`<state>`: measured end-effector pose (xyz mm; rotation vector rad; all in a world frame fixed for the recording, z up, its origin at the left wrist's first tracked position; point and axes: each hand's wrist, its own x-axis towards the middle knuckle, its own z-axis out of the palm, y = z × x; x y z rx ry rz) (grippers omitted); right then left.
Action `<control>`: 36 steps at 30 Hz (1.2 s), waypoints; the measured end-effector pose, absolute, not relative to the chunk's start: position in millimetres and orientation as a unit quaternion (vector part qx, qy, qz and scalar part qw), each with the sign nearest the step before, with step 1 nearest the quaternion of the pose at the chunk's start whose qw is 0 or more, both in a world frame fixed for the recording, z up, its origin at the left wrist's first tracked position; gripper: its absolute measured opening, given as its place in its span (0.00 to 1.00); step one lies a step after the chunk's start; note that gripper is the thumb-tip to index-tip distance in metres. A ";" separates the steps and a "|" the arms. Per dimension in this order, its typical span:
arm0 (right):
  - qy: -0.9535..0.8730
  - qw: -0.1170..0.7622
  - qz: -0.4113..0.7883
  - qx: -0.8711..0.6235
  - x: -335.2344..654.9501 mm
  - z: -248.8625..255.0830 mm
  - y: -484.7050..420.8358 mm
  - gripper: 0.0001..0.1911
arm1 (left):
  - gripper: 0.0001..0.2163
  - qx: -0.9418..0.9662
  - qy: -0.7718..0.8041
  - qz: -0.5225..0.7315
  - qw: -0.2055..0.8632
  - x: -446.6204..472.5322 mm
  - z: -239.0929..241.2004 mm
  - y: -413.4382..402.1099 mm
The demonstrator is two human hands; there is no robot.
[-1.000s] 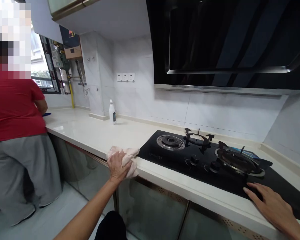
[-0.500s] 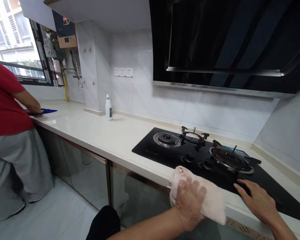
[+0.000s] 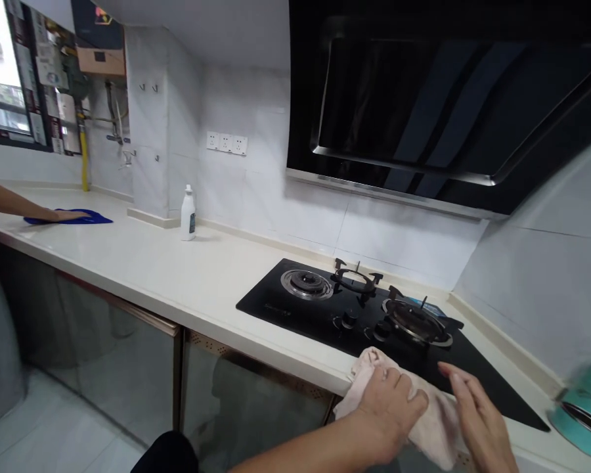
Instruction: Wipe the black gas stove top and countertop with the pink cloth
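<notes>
My left hand point(image 3: 391, 410) presses a pale pink cloth point(image 3: 431, 420) against the front edge of the cream countertop point(image 3: 177, 276), just in front of the black gas hob point(image 3: 374, 322). Its fingers curl over the cloth. My right hand point(image 3: 475, 420) lies beside it at the right, fingers stretched out, resting on the same cloth and the hob's front edge. The hob's two knobs point(image 3: 347, 320) sit just behind my hands.
A black range hood point(image 3: 448, 105) hangs over the hob. A white bottle point(image 3: 188, 213) stands by the wall. At far left another person's hand point(image 3: 66, 214) rests on a blue cloth point(image 3: 86, 217). A teal pot point(image 3: 584, 410) sits at the right edge.
My left hand has slid the cloth rightward along the counter's front edge from left of the hob to its right part. My right hand stayed by the hob front. The view swung right.
</notes>
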<state>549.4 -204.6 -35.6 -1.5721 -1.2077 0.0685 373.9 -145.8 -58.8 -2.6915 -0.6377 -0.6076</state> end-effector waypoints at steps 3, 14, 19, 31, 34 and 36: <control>-0.590 0.514 0.032 -0.622 505.5 -56.2 -207.4 0.27 | 0.27 -0.947 -0.203 -0.207 0.142 360.8 -49.5 -148.8; -0.663 0.298 -0.274 -0.630 483.8 -98.5 -193.1 0.24 | 0.12 -0.821 -0.327 -0.460 0.090 173.0 -37.5 -100.8; -0.649 0.219 -0.299 -0.665 460.3 -79.4 -196.9 0.32 | 0.12 -0.677 -0.503 -0.506 0.184 74.5 -68.1 -64.3; -0.796 0.152 -0.183 -0.556 286.0 -40.8 -124.4 0.47 | 0.15 -0.625 -0.502 -0.552 0.230 68.7 -103.0 -39.4; -0.801 0.199 -0.191 -0.531 274.9 -43.6 -118.7 0.44 | 0.15 -0.648 -0.483 -0.542 0.230 59.4 -101.3 -40.3; -0.807 0.228 -0.191 -0.509 286.9 -44.2 -123.4 0.43 | 0.16 -0.656 -0.477 -0.539 0.226 56.9 -99.9 -40.9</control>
